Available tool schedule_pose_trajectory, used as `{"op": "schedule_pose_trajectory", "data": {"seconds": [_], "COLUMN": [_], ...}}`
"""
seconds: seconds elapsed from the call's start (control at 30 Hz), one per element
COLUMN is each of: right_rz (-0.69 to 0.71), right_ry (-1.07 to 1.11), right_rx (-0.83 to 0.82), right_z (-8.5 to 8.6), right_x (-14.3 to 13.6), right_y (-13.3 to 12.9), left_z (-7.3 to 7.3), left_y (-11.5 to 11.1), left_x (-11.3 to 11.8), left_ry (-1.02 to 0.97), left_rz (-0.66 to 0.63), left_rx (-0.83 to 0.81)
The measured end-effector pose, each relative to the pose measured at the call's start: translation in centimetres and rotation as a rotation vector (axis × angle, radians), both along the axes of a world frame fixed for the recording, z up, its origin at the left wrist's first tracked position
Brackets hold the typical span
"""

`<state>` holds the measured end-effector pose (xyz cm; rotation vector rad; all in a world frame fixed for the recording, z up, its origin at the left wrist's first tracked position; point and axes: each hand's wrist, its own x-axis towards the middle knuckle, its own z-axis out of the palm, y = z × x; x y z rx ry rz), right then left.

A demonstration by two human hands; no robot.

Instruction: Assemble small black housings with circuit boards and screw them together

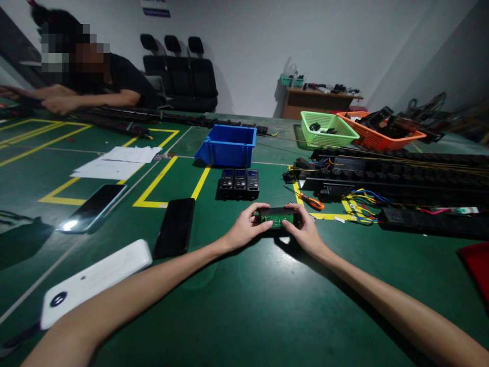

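Observation:
Between both hands is a small green circuit board [276, 219] set in a black housing, held just above the green table. My left hand [248, 224] grips its left end, thumb on the board's face and fingers behind. On the other end, my right hand [303, 227] does the same, its thumb pressing near the board's lower edge. Just beyond stand three black modules [239, 184] side by side, with small dark displays. Behind them sits a blue open bin [231, 145]; its inside bottom is hidden.
An orange-handled screwdriver [311, 201] lies right, before black rails [401, 171] with loose wires. Green [328, 133] and orange baskets [382, 137] stand behind. Left are two phones [174, 227], a white device [95, 283] and papers [114, 162]. A co-worker [126, 76] leans over the table far left.

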<state>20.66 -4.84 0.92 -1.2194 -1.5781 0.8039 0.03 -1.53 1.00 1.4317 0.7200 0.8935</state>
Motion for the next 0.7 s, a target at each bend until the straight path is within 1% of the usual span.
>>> {"op": "schedule_pose_trajectory", "data": {"seconds": [0.27,0.7], "right_rz": [-0.039,-0.04], "right_ry": [-0.016,-0.014], "right_rx": [0.01,0.012], "right_z": [-0.08,-0.12], "right_x": [-0.03,0.04], "right_y": [0.04,0.02], "left_z": [-0.12,-0.09], "left_y": [-0.06,-0.13], "left_x": [0.04,0.08], "left_ry": [0.013,0.026], "left_rz": [0.024,0.039], "left_rx": [-0.002,0.021]}}
